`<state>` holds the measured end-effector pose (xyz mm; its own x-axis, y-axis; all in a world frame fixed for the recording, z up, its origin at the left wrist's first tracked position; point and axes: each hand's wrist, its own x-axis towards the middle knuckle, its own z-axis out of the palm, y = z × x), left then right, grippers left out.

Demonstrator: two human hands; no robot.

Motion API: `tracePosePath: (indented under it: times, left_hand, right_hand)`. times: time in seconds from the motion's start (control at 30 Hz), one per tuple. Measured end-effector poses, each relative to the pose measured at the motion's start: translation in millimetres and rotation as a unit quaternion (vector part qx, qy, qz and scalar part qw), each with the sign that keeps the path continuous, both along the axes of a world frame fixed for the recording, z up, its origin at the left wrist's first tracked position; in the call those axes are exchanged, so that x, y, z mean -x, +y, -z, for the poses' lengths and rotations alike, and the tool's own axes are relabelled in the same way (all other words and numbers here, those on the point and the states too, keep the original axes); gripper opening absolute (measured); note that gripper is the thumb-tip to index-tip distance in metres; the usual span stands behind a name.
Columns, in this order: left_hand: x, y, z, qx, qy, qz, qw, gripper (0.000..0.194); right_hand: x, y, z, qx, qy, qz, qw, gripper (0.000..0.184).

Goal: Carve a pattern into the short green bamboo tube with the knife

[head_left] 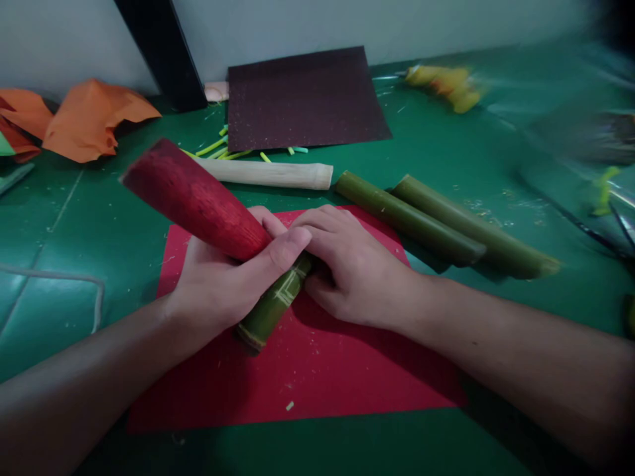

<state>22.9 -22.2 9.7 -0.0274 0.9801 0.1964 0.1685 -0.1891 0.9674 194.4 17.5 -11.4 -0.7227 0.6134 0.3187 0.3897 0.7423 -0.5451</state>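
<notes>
My left hand [225, 281] is closed round a red-coloured bamboo piece [193, 198], which slants up to the left with a slanted cut at its far end. Under my left thumb runs a short green bamboo tube [278, 301] with pale lines carved into its skin. My right hand [350, 264] is closed about the upper end of this green tube, and its fingertips are partly hidden. Both hands meet above a red sheet [317, 370] sprinkled with pale shavings.
Two green bamboo pieces [411, 215] lie to the right. Behind my hands are a pale peeled bamboo stick [278, 175], a dark brown sheet [307, 99] and yellow-green strips [211, 149]. Crumpled orange paper [96, 119] sits at left, a blurred yellow-handled tool [446, 86] at back right.
</notes>
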Motion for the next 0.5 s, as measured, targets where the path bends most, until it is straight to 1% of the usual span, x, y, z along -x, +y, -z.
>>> tracePosePath:
  times: [0.2, 0.37, 0.5]
  left_hand:
    - [-1.0, -0.4, 2.0, 0.015, -0.012, 0.001, 1.000, 0.031]
    - [-1.0, -0.7, 3.5, -0.006, -0.004, 0.005, 1.000, 0.028]
    - [-0.2, -1.5, 4.5, 0.021, 0.001, 0.004, 1.000, 0.028]
  right_hand:
    - [0.3, 1.6, 0.4, -0.010, 0.006, -0.012, 1.000, 0.026]
    - [1.4, 1.5, 2.2, -0.016, 0.013, -0.034, 0.999, 0.024]
    - [2.9, 0.9, 4.2, -0.006, 0.012, -0.050, 0.999, 0.027]
